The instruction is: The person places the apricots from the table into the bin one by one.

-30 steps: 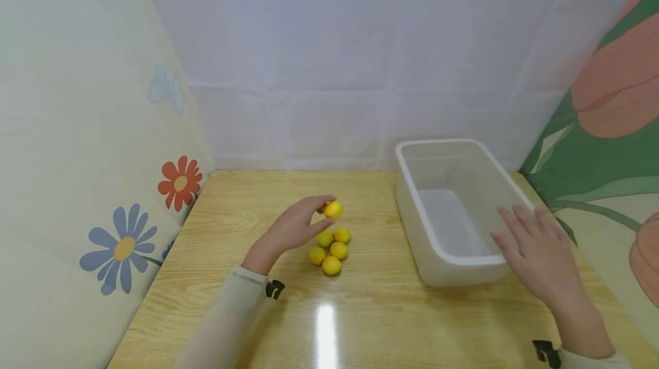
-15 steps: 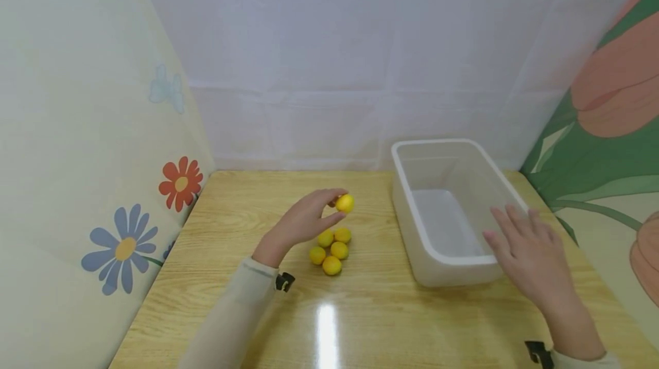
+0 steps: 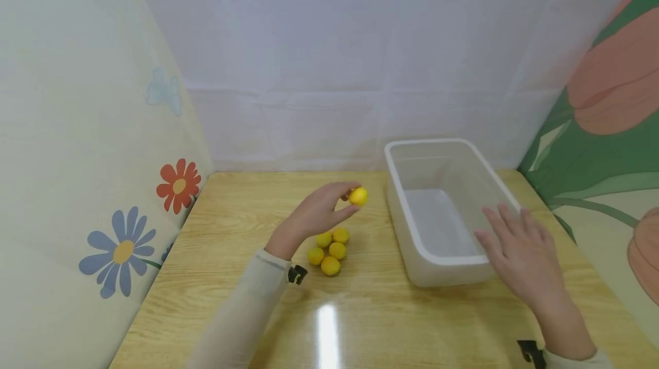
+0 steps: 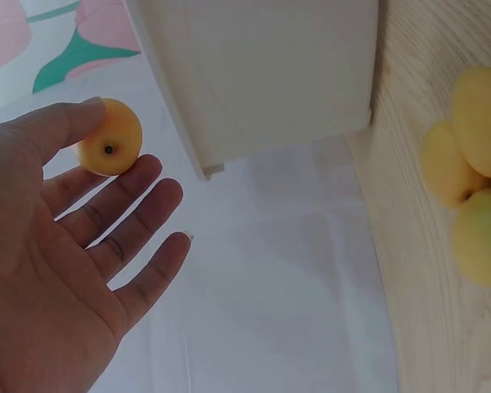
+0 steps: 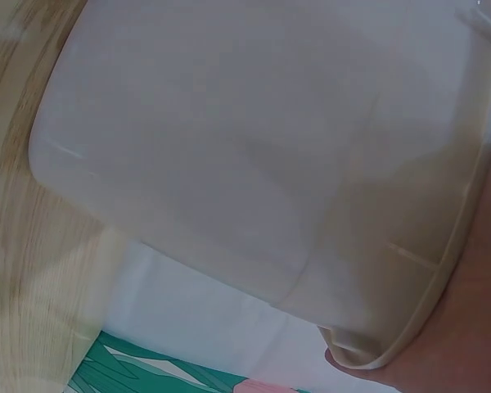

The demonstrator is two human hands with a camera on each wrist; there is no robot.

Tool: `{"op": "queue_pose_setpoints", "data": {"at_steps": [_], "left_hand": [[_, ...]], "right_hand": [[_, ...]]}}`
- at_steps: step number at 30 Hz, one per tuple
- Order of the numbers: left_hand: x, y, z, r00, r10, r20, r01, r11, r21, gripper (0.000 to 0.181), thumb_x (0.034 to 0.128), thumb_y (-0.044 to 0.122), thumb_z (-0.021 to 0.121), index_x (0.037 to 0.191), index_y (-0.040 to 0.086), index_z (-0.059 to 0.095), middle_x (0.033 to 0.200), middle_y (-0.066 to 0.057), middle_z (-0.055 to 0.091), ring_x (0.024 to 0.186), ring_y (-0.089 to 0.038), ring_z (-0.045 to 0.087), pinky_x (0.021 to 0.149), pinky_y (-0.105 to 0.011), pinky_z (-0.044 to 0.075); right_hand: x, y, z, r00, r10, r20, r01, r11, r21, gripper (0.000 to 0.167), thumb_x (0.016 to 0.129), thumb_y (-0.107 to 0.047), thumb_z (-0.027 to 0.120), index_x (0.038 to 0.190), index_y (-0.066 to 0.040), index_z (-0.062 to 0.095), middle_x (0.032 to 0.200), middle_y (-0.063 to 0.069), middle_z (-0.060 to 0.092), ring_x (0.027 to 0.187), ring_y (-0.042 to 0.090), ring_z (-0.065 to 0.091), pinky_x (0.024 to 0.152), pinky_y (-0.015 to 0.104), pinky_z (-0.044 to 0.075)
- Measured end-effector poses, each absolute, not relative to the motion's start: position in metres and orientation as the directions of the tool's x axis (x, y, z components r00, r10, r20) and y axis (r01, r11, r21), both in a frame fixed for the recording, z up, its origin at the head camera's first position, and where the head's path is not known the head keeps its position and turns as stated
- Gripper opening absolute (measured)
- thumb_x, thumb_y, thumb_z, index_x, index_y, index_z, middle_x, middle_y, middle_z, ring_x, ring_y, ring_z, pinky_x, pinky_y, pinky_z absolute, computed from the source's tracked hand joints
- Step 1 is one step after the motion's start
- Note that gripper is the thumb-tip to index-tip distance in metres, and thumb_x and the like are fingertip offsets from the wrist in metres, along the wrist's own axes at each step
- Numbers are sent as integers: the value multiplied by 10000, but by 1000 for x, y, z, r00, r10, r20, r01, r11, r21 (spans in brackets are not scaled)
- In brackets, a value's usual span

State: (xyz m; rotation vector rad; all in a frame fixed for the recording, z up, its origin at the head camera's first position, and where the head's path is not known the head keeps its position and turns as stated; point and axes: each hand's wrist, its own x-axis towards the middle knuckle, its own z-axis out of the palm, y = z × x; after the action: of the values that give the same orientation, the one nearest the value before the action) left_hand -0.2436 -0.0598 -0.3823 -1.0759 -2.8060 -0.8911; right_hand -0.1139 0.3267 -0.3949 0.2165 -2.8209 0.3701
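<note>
My left hand (image 3: 316,211) pinches a small yellow fruit (image 3: 359,197) between thumb and fingers, raised above the table. In the left wrist view this fruit (image 4: 119,131) is smooth and orange-yellow with a dark stem spot. The other fingers are spread loosely. Just below the hand lies a cluster of similar fruits (image 3: 330,266) on the table. A white plastic bin (image 3: 407,226) stands to the right, its floor bare where visible. My right hand (image 3: 527,257) lies over the bin's near right rim with straight fingers. The right wrist view shows it against the bin's rim (image 5: 442,282).
The light wood table (image 3: 242,203) ends at a white cloth backdrop (image 3: 293,71). Flower-printed panels rise at the left (image 3: 92,157) and right (image 3: 618,186). A bright light reflection lies on the near part of the table.
My left hand has carried the pinched fruit up and to the right, away from the cluster. The bin has slid slightly left, and my right hand has moved left with it.
</note>
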Motion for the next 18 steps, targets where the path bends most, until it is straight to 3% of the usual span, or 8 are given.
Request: {"op": "queue_pose_setpoints", "data": {"at_steps": [18], "left_hand": [[-246, -37, -369, -742, 631, 224, 642, 576, 505, 546, 1033, 391, 584, 1501, 129, 480, 1426, -18, 583, 1170, -153, 586, 1021, -374, 480]], "right_hand": [[-114, 323, -395, -942, -103, 319, -179, 959, -220, 575, 1085, -428, 398, 1557, -100, 390, 1588, 271, 323, 1479, 557, 124, 1060, 749, 176]]}}
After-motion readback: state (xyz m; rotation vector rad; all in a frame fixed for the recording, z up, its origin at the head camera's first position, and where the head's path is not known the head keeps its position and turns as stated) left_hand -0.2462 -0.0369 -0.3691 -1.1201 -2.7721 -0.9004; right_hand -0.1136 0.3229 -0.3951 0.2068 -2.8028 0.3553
